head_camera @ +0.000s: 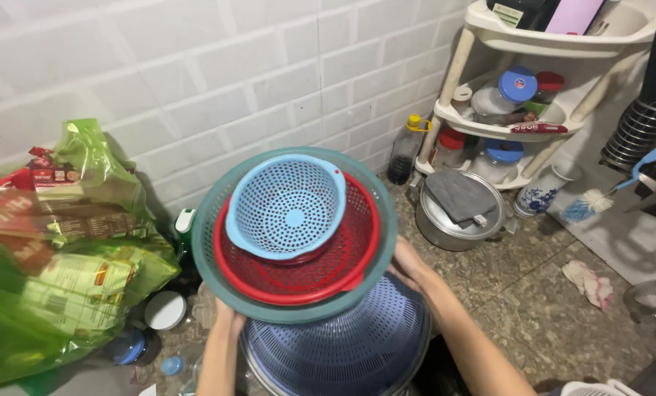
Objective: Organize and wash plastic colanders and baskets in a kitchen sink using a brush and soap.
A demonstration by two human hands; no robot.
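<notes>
Head view showed both hands holding a tilted stack of three nested baskets. The left hand (229, 317) had its grip closed on the green basket (214, 282) at seven o'clock of its rim, and the right hand (408, 265) clasped the rim at four o'clock. Inside sat a red basket (328, 268) and a light blue basket (288, 207). Below lay a dark blue basket (350, 345); a lidded pot (445, 224) stood at three o'clock.

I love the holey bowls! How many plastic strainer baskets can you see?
4. A small light-blue plastic basket sits in a red one, inside a big green one held by both hands; a large blue-purple one is underneath. More could be hidden.
</notes>
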